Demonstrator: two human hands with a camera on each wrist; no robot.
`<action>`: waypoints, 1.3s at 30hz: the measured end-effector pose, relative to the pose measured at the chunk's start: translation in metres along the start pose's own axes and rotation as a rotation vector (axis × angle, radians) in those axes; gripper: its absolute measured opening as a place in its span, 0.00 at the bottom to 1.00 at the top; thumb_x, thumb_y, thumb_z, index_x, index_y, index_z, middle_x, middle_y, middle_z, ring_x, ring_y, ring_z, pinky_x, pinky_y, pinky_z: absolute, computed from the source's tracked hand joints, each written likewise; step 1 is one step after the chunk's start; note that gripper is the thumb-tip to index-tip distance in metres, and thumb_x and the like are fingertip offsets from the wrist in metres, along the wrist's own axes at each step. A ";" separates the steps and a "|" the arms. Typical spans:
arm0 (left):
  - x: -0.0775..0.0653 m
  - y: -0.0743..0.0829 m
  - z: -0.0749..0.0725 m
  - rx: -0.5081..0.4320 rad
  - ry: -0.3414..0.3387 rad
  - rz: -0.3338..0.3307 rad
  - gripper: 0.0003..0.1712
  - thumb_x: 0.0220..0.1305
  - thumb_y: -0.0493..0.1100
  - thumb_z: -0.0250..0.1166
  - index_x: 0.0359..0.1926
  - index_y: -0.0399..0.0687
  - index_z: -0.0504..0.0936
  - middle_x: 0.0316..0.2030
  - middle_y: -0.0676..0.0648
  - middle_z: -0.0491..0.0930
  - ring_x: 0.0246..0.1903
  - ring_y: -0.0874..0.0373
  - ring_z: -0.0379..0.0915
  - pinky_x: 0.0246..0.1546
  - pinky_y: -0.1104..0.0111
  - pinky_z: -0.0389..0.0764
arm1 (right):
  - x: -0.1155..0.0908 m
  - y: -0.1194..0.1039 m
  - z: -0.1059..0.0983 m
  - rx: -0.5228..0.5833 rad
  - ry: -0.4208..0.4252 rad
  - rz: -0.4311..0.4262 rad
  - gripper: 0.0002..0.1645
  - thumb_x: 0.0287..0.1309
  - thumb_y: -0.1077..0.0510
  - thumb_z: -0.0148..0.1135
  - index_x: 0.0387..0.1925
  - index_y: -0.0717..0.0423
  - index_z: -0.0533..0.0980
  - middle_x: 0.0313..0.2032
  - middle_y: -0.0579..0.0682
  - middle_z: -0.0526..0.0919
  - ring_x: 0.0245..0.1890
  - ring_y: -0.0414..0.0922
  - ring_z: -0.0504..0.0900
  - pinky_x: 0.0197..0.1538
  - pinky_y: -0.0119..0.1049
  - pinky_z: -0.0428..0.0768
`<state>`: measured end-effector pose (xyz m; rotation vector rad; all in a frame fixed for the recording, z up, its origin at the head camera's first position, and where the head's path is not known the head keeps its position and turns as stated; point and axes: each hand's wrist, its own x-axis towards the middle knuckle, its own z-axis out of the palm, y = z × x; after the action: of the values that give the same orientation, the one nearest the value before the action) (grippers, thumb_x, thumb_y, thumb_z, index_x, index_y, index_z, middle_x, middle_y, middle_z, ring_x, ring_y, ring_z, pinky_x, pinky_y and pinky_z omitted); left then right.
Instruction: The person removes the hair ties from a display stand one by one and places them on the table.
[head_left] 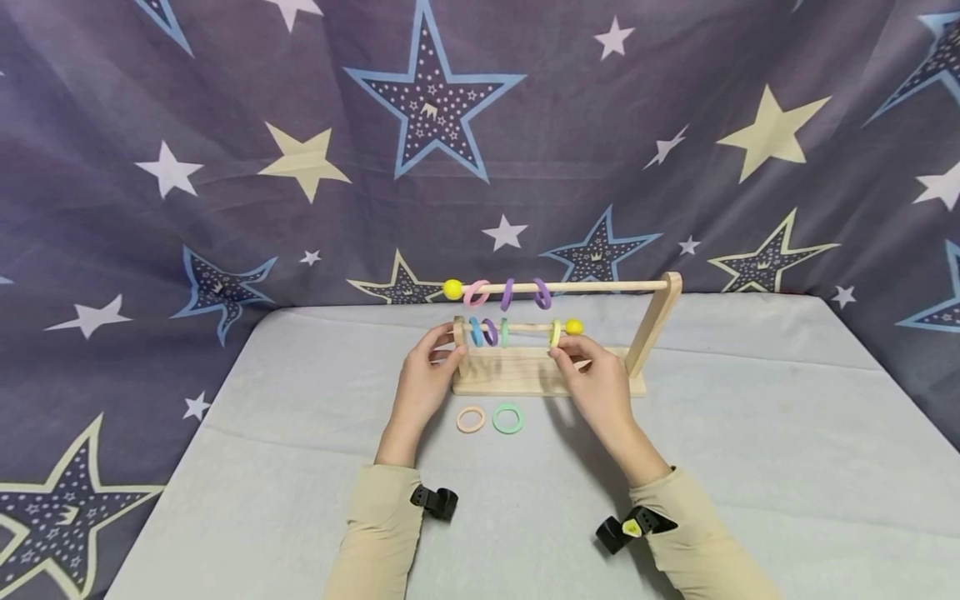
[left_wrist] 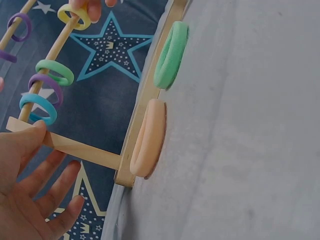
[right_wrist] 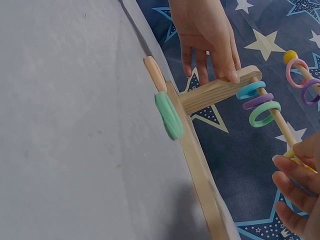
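A wooden stand (head_left: 525, 383) with two horizontal rods is on the table. My left hand (head_left: 426, 382) grips the top of its short left post (left_wrist: 82, 150), thumb in front. With thumb and fingers, my right hand (head_left: 598, 385) pinches a yellow ring (head_left: 555, 334) around the lower rod, close to the yellow end ball (head_left: 573, 327). Further left on that rod hang a blue ring (left_wrist: 39, 109), a purple ring (right_wrist: 258, 101) and a green ring (right_wrist: 265, 114). The upper rod (head_left: 600, 287) carries a pink ring (head_left: 475, 293) and two purple rings (head_left: 542, 293).
In front of the base, a peach ring (head_left: 471, 419) and a green ring (head_left: 508, 418) lie flat, side by side, on the grey-covered table (head_left: 262, 500). A tall slanted post (head_left: 652, 327) rises at the stand's right. Behind hangs a star-patterned cloth (head_left: 570, 183).
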<state>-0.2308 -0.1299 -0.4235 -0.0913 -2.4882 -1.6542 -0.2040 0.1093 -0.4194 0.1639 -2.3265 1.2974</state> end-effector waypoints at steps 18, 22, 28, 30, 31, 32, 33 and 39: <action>-0.002 0.001 0.000 0.010 -0.001 0.000 0.27 0.68 0.45 0.65 0.66 0.47 0.74 0.56 0.42 0.79 0.50 0.48 0.79 0.54 0.56 0.77 | 0.002 0.001 -0.012 -0.035 0.008 -0.009 0.08 0.59 0.60 0.70 0.38 0.61 0.85 0.34 0.54 0.88 0.34 0.49 0.85 0.38 0.45 0.81; -0.003 -0.001 -0.002 0.009 -0.001 0.002 0.27 0.69 0.45 0.65 0.66 0.46 0.73 0.56 0.41 0.79 0.50 0.47 0.79 0.53 0.55 0.78 | 0.003 0.001 -0.017 -0.051 0.003 0.004 0.08 0.60 0.60 0.69 0.38 0.61 0.85 0.33 0.54 0.88 0.34 0.49 0.85 0.38 0.44 0.81; -0.003 -0.002 -0.003 0.014 -0.007 0.012 0.27 0.69 0.45 0.65 0.67 0.45 0.73 0.57 0.41 0.79 0.50 0.47 0.79 0.53 0.54 0.77 | 0.006 0.001 -0.024 -0.045 -0.007 0.020 0.07 0.60 0.61 0.69 0.39 0.61 0.85 0.34 0.54 0.88 0.34 0.49 0.84 0.37 0.38 0.79; -0.002 -0.002 -0.002 0.015 -0.008 0.015 0.27 0.69 0.46 0.65 0.67 0.45 0.73 0.57 0.41 0.79 0.50 0.47 0.79 0.53 0.54 0.77 | 0.006 0.001 -0.025 -0.041 -0.011 0.023 0.06 0.61 0.61 0.68 0.39 0.60 0.85 0.34 0.53 0.88 0.34 0.48 0.84 0.36 0.36 0.78; -0.002 -0.003 -0.002 0.014 -0.009 0.014 0.27 0.69 0.46 0.65 0.66 0.46 0.73 0.56 0.41 0.79 0.50 0.47 0.79 0.54 0.54 0.77 | 0.006 0.001 -0.026 -0.041 -0.013 0.026 0.06 0.61 0.61 0.68 0.38 0.60 0.85 0.34 0.53 0.88 0.34 0.47 0.84 0.36 0.35 0.78; -0.002 -0.003 -0.002 0.015 -0.009 0.012 0.27 0.69 0.46 0.65 0.66 0.46 0.73 0.56 0.41 0.79 0.50 0.47 0.79 0.54 0.55 0.77 | 0.006 0.001 -0.026 -0.040 -0.017 0.032 0.06 0.61 0.61 0.68 0.38 0.59 0.85 0.34 0.52 0.88 0.34 0.47 0.84 0.36 0.35 0.78; -0.002 -0.003 -0.002 0.014 -0.009 0.010 0.27 0.69 0.46 0.65 0.66 0.46 0.73 0.56 0.42 0.79 0.50 0.47 0.79 0.54 0.55 0.77 | 0.006 0.001 -0.027 -0.042 -0.022 0.037 0.06 0.62 0.61 0.67 0.39 0.59 0.85 0.34 0.52 0.88 0.34 0.47 0.84 0.37 0.34 0.78; 0.000 -0.003 0.000 0.014 -0.003 0.020 0.27 0.69 0.45 0.65 0.66 0.46 0.73 0.56 0.41 0.80 0.49 0.47 0.79 0.54 0.55 0.77 | 0.007 0.002 -0.030 -0.079 -0.034 0.041 0.07 0.63 0.59 0.67 0.40 0.59 0.85 0.34 0.52 0.88 0.35 0.47 0.84 0.37 0.37 0.78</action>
<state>-0.2307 -0.1310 -0.4263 -0.1166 -2.4925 -1.6307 -0.2006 0.1357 -0.4044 0.1141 -2.4171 1.2285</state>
